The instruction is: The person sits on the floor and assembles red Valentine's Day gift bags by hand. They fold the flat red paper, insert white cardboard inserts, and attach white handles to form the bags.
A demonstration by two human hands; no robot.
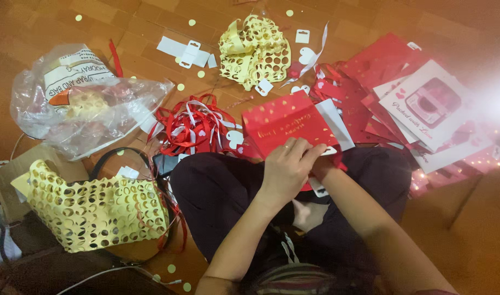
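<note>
A red paper gift bag with small gold hearts lies flat across the person's lap, its top edge pointing away from the body and its lower edge under the hands. The left hand rests on that lower edge, fingers curled down onto the red paper and pinching it near a small white tag at the bag's right corner. The right hand is almost wholly hidden behind the left one; only the wrist and forearm show, so whether it clasps the bag or is loose cannot be told. A white card sticks out from behind the bag's right side.

Just left of the bag, on the wooden floor, sits a tangle of red and white ribbon. Beyond the bag's far edge lies a crumpled yellow sheet punched full of round holes, with white hang tabs beside it. To the right a spread of more red bags and white printed cards fans out toward the floor's right edge. At the left edge a clear plastic bag lies crumpled, and nearer the person a second punched yellow sheet drapes over a cardboard piece. Small yellow paper dots are scattered over the floor
</note>
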